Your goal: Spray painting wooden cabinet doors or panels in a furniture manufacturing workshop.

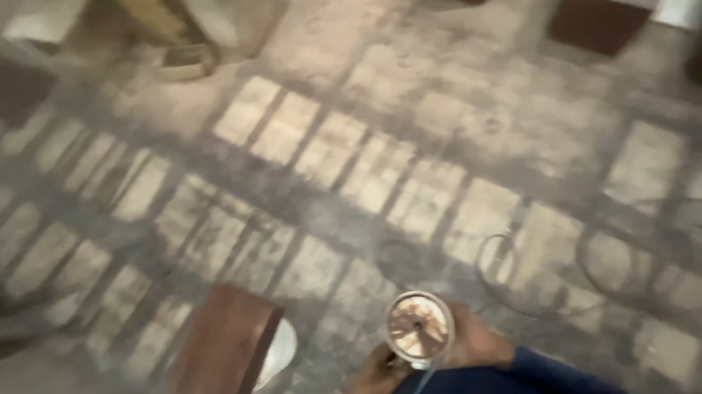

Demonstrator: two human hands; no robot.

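Both my hands, left (pixel 374 385) and right (pixel 477 345), grip the spool (pixel 419 328); wire (pixel 560 273) lies loose on the floor at two o'clock, unwound.

Ahead of the hands the floor (pixel 412 108) lies open through its middle, hemmed by a brown block (pixel 219 359) just to the left, loose wire loops (pixel 614 271) to the right, and dark brown blocks (pixel 594 20) along the far edge.
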